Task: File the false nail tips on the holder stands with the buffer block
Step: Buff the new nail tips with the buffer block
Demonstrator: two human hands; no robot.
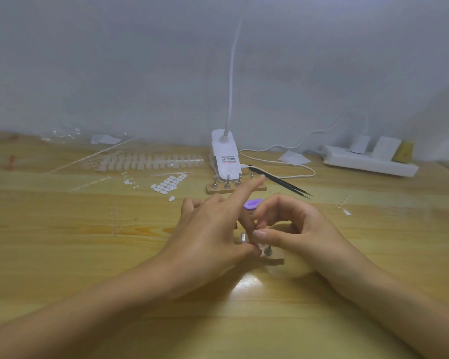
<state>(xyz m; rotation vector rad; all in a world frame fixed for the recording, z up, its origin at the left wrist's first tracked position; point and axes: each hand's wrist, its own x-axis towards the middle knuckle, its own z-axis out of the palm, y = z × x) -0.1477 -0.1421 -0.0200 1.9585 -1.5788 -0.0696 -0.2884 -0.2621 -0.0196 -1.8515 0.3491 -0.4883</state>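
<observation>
While the left hand [208,229] pinches the holder stand [275,256] just in front of the clip lamp [224,156], the right hand [296,229] grips the purple buffer block [253,204] above it. With the fingers so crowded, a hard stroke could tip the stand.

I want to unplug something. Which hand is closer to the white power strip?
Right. The right hand lies left of the power strip, nearer the person; the left hand is farther left still.
</observation>
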